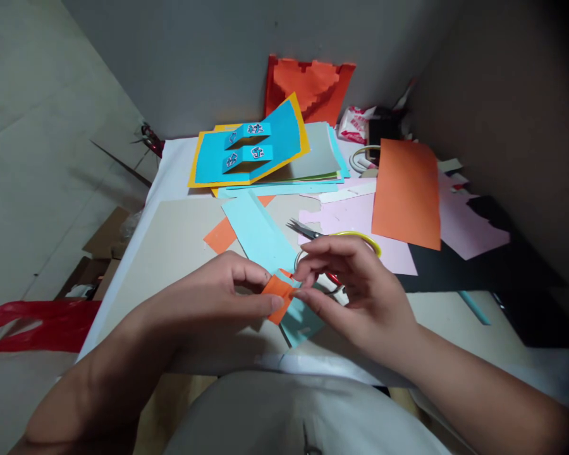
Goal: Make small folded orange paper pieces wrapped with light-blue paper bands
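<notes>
Orange paper (279,292) on pale blue card (301,322) sits pinched between both hands (203,303) (355,294).

Just beyond the right hand (355,291), steel scissors (303,229) lie across the edge of a pale pink sheet (351,218), with an orange sheet (405,193) farther off and a black sheet (478,259) to that side. Beyond the left hand (208,297), a grey card (171,253) lies on the table (175,158). Farther on, a blue and yellow pop-up card (284,136) rests on a paper stack (313,158), with a red-orange stepped card (308,88) standing behind. Left of both hands, a red plastic bag (38,322) lies on the floor.
</notes>
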A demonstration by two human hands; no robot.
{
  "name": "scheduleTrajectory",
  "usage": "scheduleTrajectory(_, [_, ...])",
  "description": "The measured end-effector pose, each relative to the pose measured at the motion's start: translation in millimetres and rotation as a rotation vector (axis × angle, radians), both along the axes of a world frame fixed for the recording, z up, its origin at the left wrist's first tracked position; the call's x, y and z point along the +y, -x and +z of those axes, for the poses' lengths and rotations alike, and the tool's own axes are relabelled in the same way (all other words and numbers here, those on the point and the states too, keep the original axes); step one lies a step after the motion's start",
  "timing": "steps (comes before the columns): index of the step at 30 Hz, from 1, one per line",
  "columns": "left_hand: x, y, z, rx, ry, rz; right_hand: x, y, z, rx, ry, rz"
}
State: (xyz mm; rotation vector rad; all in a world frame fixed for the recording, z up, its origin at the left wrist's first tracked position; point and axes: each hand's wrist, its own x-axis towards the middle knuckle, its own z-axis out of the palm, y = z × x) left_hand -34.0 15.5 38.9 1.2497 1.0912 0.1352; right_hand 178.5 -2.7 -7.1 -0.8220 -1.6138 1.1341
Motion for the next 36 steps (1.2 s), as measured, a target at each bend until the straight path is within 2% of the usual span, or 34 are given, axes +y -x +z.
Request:
scheduleTrajectory(2, [-1,-3,-1.2,0.035,-0.020,-0.009,0,1,1.3,0.008,0.033,0.004])
scheduleTrajectory(4, [-2,-6,-5.7,0.075,-0.119,-0.011,0,1,2.8,0.013,0.061,0.013])
scheduleTrajectory(5, [-3,-7,-8.8,0.095,-0.227,0.017,0,0,3.4,0.014,0.070,0.016])
scheduleTrajectory(7, [-4,-9,-15.4,0.154,-0.496,0.161,0,0,4.2,0.002,0.086,0.016])
scheduleTrajectory(9, [-7,-11,-20.4,0.181,-0.701,0.202,1,0,4.0,-0.029,0.099,0.014])
scheduleTrajectory(12, [-10,-13,-23.0,0.164,-0.907,0.199,1,-1,2.1,-0.074,0.098,0.051])
scheduleTrajectory(14, [-11,-15,-22.6,0.151,-0.977,0.177,2,-1,0.8,-0.085,0.086,0.080])
scheduleTrajectory(25, [-19,-18,-15.4,0.200,-1.087,0.208,0,-2,2.1,-0.068,0.125,0.104])
scheduleTrajectory(36, [-14,-11,-12.2,0.169,-0.816,0.029,1,-2,0.2,-0.047,0.194,0.176])
